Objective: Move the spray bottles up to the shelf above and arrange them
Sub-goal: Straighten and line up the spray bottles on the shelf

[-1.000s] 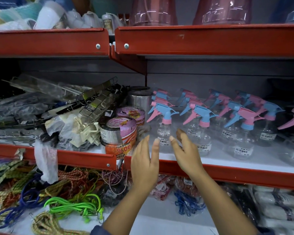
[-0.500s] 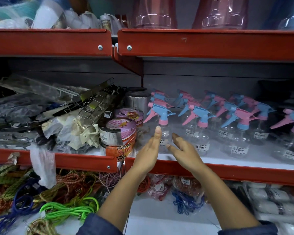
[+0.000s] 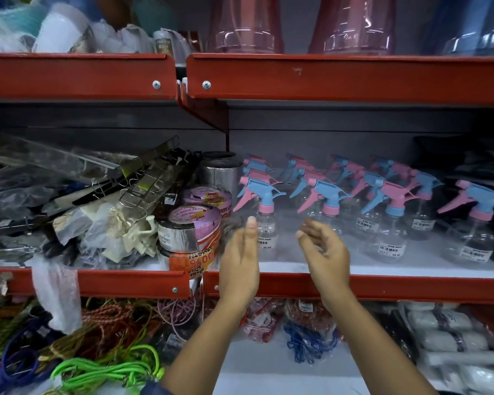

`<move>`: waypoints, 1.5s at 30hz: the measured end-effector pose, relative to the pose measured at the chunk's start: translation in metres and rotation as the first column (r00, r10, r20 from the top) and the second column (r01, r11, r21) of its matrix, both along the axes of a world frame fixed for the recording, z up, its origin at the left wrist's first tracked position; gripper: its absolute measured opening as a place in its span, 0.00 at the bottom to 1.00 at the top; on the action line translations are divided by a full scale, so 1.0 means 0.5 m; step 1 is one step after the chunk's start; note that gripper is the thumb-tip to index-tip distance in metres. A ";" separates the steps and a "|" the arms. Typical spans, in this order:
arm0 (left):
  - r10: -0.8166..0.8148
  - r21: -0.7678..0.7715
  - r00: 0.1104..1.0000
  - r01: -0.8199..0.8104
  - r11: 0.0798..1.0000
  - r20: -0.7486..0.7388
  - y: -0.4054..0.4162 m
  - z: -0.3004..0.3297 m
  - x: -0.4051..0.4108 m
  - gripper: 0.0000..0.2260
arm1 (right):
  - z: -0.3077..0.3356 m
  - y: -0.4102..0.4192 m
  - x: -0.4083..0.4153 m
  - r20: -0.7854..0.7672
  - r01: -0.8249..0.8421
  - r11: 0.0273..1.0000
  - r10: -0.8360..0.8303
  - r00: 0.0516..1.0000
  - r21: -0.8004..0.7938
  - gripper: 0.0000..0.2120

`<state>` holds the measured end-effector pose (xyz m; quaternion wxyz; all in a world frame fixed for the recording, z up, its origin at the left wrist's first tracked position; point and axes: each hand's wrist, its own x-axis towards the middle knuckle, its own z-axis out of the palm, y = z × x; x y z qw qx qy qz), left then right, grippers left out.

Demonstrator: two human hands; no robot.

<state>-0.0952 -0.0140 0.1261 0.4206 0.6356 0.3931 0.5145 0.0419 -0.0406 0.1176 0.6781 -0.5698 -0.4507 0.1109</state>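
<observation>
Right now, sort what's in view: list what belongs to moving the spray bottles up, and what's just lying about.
Part of the job:
- spray bottles, standing in rows on the middle shelf
- shelf above
- left hand and right hand, both open, neither on a bottle

Lying about:
- tape rolls
- wire racks
- green cord
- pink jugs

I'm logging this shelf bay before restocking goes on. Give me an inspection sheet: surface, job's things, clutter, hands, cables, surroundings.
Surface: white middle shelf with red front edge.
Job's things: spray bottles, clear with pink and blue triggers, standing in rows on the middle shelf; none lifted yet.
Clutter: tape rolls stacked left of the bottles; wire racks and plastic bags further left.
Hands: left hand and right hand open either side of the front-left bottle, no grip on it.
Cables: green cord and ropes on the bottom shelf.
Surroundings: upper shelf holds pink containers.
</observation>
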 end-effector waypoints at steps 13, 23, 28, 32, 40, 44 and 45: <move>-0.404 -0.338 0.915 0.386 0.858 0.018 -0.037 0.031 0.172 0.41 | 0.022 -0.060 0.144 0.095 -0.001 0.933 0.038 0.995 -0.359 0.29; -0.380 -0.332 0.922 0.382 0.863 0.072 -0.041 0.048 0.203 0.38 | 0.046 -0.074 0.150 0.012 -0.141 0.917 0.157 0.988 -0.373 0.23; -0.347 -0.345 0.936 0.342 0.874 0.050 -0.042 0.050 0.211 0.39 | 0.048 -0.073 0.159 -0.002 -0.221 0.881 0.243 0.970 -0.419 0.28; -0.313 -0.345 0.948 0.312 0.885 0.055 -0.042 0.048 0.215 0.39 | 0.053 -0.079 0.163 -0.031 -0.283 0.865 0.297 0.954 -0.415 0.29; 0.123 -0.129 0.963 -0.094 0.987 0.241 -0.090 0.001 0.268 0.27 | 0.008 -0.123 0.224 0.000 0.168 0.983 -0.169 0.986 0.076 0.15; -0.013 -0.139 0.972 0.047 0.989 0.233 -0.113 0.000 0.321 0.28 | 0.011 -0.152 0.298 -0.029 0.241 0.968 -0.240 0.970 0.065 0.15; -0.096 -0.182 0.975 0.133 0.974 0.203 -0.115 0.004 0.337 0.32 | 0.013 -0.154 0.316 -0.024 0.215 0.976 -0.215 0.976 0.009 0.17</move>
